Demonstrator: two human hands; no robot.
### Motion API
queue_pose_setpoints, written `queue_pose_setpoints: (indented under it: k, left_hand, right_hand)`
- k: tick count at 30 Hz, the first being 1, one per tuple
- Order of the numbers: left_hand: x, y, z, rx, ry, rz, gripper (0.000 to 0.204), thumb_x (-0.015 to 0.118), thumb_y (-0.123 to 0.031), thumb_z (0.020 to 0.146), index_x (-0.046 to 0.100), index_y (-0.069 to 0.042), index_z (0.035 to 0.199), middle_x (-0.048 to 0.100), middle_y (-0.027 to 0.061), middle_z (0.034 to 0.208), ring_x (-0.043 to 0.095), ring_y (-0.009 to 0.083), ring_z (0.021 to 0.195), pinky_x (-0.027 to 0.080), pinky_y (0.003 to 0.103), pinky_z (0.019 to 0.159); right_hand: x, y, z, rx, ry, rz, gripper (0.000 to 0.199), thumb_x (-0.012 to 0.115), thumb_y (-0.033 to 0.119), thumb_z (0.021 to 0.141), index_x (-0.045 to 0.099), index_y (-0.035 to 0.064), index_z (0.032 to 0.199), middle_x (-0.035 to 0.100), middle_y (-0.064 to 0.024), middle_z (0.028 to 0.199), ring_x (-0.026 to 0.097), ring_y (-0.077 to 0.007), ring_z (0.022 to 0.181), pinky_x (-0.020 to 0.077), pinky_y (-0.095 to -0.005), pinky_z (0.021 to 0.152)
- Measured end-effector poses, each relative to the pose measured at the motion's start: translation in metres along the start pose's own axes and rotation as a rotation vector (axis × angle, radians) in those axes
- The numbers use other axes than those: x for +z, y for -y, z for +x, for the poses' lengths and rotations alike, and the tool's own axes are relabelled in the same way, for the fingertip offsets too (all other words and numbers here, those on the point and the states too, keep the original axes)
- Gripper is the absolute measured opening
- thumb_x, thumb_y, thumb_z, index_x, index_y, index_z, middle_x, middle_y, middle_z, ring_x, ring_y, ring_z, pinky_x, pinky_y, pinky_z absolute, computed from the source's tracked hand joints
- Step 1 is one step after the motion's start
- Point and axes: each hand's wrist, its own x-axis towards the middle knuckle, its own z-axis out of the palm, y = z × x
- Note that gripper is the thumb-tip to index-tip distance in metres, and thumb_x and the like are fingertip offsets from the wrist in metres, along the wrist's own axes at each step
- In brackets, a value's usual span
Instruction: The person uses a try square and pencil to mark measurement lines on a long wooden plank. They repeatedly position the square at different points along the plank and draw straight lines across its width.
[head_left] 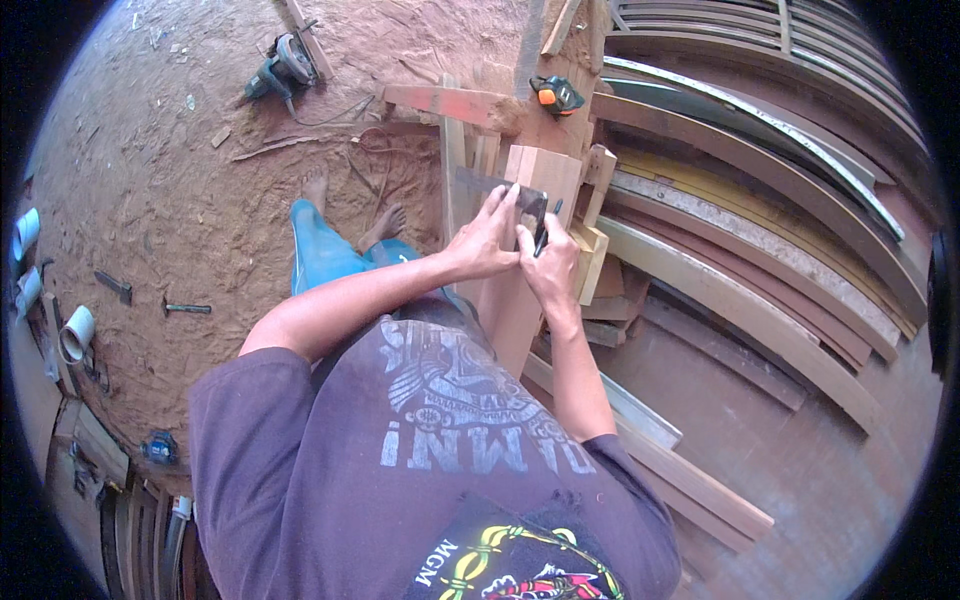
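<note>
Grip of right hand on likely pen, left hand on square.

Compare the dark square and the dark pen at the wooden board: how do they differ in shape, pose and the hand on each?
Shape: the square is broad and angular, while the pen is a slim, straight stick.
Pose: the square lies across the board; the pen slants in the fingers.
Hand: the left hand rests on the square; the right hand grips the pen.
Shared: both look dark.
</note>
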Motion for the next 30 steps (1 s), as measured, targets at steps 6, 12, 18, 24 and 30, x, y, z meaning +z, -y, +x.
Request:
queue_pose_setpoints:
  k: [6, 12, 18, 24, 30]
  left_hand:
    - [-0.017, -0.007, 0.019, 0.0, -0.037, 0.019, 0.117, 0.081, -0.04, 0.079, 0.011, -0.012, 0.169, 0.017, 0.0274, 0.172, 0.037, 0.0466, 0.151, 0.039, 0.052, 0.121]
    - [-0.02, -0.013, 0.018, -0.075, 0.0, -0.003, 0.115, 0.08, -0.043, 0.082, 0.013, -0.013, 0.17, 0.017, 0.0246, 0.173, 0.03, 0.0423, 0.156, 0.033, 0.049, 0.125]
    - [-0.018, -0.012, 0.009, -0.056, -0.013, -0.024, 0.115, 0.081, -0.043, 0.082, 0.013, -0.014, 0.17, 0.016, 0.0232, 0.174, 0.026, 0.0403, 0.158, 0.031, 0.049, 0.127]
    - [-0.016, -0.01, 0.01, -0.073, -0.001, -0.021, 0.116, 0.081, -0.044, 0.082, 0.012, -0.015, 0.17, 0.016, 0.0224, 0.174, 0.026, 0.0398, 0.159, 0.031, 0.05, 0.126]
    - [-0.015, -0.009, 0.012, -0.052, -0.013, -0.023, 0.114, 0.081, -0.043, 0.083, 0.013, -0.013, 0.17, 0.017, 0.0247, 0.173, 0.026, 0.0403, 0.158, 0.031, 0.048, 0.127]
  right_hand:
    - [-0.002, 0.005, 0.025, -0.002, -0.02, -0.005, 0.026, 0.079, 0.02, 0.09, 0.066, -0.0012, 0.1, 0.071, -0.0227, 0.08, 0.072, -0.0371, 0.071, 0.0546, -0.0447, 0.065]
    - [-0.002, 0.005, 0.027, 0.006, -0.005, -0.071, 0.027, 0.079, 0.02, 0.091, 0.067, -0.0011, 0.101, 0.072, -0.0225, 0.081, 0.073, -0.0366, 0.073, 0.055, -0.0447, 0.066]
    - [-0.001, 0.005, 0.021, 0.003, 0.003, -0.04, 0.025, 0.079, 0.018, 0.091, 0.066, -0.0011, 0.099, 0.071, -0.0226, 0.081, 0.073, -0.0357, 0.072, 0.0547, -0.0441, 0.065]
    - [-0.001, 0.007, 0.021, 0.016, -0.002, -0.052, 0.024, 0.079, 0.017, 0.09, 0.065, -0.0009, 0.098, 0.071, -0.0223, 0.078, 0.072, -0.035, 0.07, 0.0541, -0.0442, 0.063]
    - [-0.001, 0.008, 0.021, 0.015, -0.018, -0.077, 0.025, 0.079, 0.018, 0.09, 0.066, -0.001, 0.098, 0.07, -0.0219, 0.077, 0.072, -0.0353, 0.069, 0.0542, -0.0444, 0.063]
